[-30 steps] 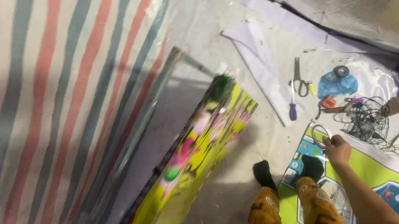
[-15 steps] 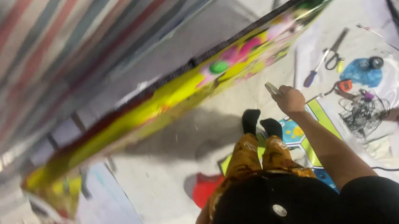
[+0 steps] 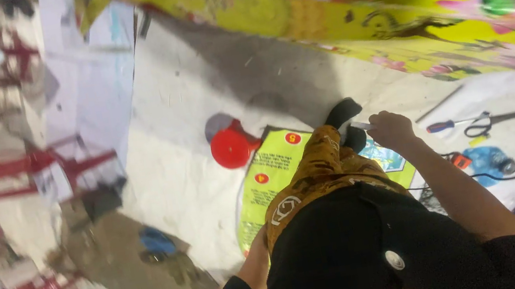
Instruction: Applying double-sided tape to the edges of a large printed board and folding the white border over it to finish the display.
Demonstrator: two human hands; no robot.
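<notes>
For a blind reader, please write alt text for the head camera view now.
A person crouches on a white floor sheet; the right hand holds a small pale object I cannot identify, above a yellow-green printed banner. A red funnel-like object, scissors and a screwdriver lie nearby.

Bare white floor sheet point(image 3: 192, 169) lies open left of my right hand point(image 3: 391, 129); red plastic funnel point(image 3: 230, 147) and long yellow printed banner point(image 3: 321, 22) hem it.

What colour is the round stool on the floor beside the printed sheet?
Red; the stool shows clearly in the head view.
</notes>
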